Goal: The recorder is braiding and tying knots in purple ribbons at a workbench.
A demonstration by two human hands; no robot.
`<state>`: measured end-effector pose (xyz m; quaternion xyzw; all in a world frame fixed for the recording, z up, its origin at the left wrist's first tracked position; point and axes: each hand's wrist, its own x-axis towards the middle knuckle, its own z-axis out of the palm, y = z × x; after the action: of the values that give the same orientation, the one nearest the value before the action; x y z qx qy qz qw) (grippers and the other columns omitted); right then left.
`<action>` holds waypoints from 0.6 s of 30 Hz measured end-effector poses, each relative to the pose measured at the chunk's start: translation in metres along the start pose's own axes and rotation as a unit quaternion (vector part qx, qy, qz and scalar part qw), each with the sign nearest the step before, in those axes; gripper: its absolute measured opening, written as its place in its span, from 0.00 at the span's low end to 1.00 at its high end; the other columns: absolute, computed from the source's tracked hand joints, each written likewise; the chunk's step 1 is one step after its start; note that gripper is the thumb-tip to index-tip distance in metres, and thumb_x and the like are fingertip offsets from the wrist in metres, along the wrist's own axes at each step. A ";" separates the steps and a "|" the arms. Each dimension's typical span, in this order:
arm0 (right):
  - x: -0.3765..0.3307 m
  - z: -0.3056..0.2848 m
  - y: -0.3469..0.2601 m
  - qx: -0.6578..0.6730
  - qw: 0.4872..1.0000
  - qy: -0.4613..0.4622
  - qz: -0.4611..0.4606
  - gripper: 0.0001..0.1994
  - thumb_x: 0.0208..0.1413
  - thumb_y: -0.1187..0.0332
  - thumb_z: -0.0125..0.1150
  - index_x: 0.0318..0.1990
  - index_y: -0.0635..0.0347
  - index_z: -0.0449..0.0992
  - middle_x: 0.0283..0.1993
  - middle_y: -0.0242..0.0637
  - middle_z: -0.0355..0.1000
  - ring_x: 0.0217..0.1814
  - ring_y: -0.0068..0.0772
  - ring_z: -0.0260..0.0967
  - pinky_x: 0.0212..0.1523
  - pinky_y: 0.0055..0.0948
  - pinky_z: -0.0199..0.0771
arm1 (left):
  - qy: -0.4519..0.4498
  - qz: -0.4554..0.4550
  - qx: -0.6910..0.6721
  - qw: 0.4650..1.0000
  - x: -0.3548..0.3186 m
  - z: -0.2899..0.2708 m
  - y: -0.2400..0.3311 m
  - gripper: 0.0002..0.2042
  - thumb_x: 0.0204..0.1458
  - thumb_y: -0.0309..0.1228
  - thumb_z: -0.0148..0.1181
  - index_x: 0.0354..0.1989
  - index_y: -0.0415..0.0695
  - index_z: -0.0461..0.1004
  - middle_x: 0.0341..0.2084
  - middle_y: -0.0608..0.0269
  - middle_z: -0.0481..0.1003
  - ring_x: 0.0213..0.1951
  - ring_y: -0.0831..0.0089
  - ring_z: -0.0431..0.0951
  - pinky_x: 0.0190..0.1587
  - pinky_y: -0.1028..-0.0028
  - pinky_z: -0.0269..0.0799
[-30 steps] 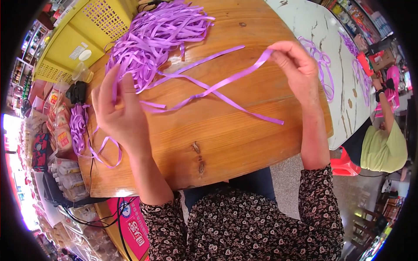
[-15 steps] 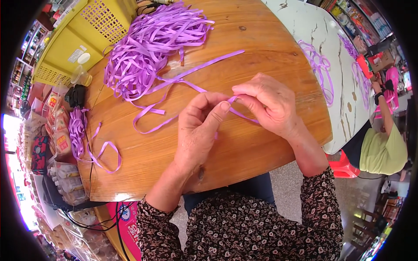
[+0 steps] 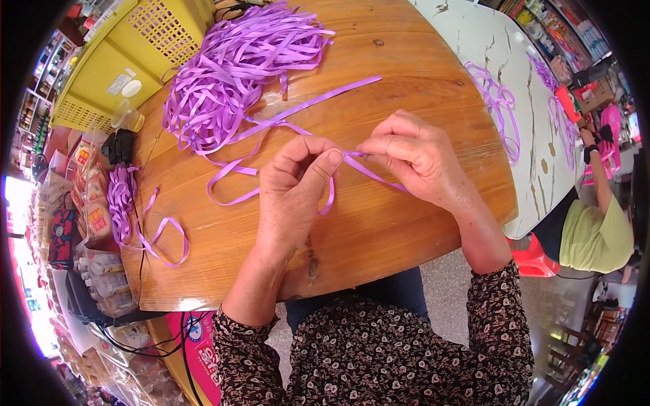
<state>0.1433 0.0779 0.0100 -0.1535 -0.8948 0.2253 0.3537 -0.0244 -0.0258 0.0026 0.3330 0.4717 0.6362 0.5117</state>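
A narrow purple ribbon point(image 3: 374, 176) is pinched between thumb and forefinger of my left hand point(image 3: 292, 186), over the middle of the wooden table. Close by on the right, my right hand point(image 3: 421, 159) is closed on a short end of the same ribbon, with a small stretch showing between the hands. One loop hangs below my left fingers, and another length runs out beneath my right hand. Beyond my hands lies a big tangled heap of purple ribbons point(image 3: 237, 71), with loose strands trailing from it. My fingertips hide whether the ribbon is knotted.
A yellow perforated crate point(image 3: 101, 84) and a clear plastic cup point(image 3: 127, 116) stand at the far left. A smaller ribbon bundle point(image 3: 122, 203) hangs near packaged goods. On the right, a white marbled table point(image 3: 467, 30) holds more ribbons; a person in a yellow-green top point(image 3: 596, 233) works there.
My hands have drawn apart: the left shifted left and slightly down, the right a little lower. More ribbon shows between them, and a loop now hangs under my left hand.
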 end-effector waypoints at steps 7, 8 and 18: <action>0.000 -0.006 -0.002 0.268 0.950 -0.117 0.109 0.05 0.47 0.80 0.62 0.33 0.64 0.78 0.29 0.32 0.70 0.32 0.23 0.67 0.29 0.22 0.65 | -0.012 0.124 0.101 0.987 0.004 -0.002 -0.011 0.03 0.54 0.23 0.57 0.35 0.39 0.74 0.27 0.71 0.73 0.29 0.88 0.67 0.28 0.86 0.63; -0.002 -0.003 0.000 0.370 0.910 -0.106 0.156 0.05 0.47 0.79 0.62 0.33 0.65 0.78 0.30 0.33 0.70 0.33 0.23 0.66 0.30 0.22 0.64 | -0.011 0.123 0.102 0.987 0.003 -0.001 -0.012 0.03 0.54 0.23 0.57 0.35 0.39 0.74 0.27 0.71 0.73 0.29 0.88 0.67 0.28 0.86 0.63; -0.011 0.017 0.001 0.653 0.705 0.021 0.274 0.10 0.53 0.77 0.57 0.42 0.66 0.77 0.32 0.34 0.69 0.36 0.26 0.65 0.40 0.26 0.67 | -0.007 0.054 -0.088 0.995 -0.001 0.008 -0.019 0.05 0.53 0.22 0.56 0.38 0.42 0.72 0.27 0.71 0.72 0.25 0.88 0.67 0.22 0.87 0.62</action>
<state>0.1396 0.0686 -0.0075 -0.1274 -0.4341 0.8373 0.3071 -0.0105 -0.0243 -0.0128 0.3160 0.3914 0.6998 0.5071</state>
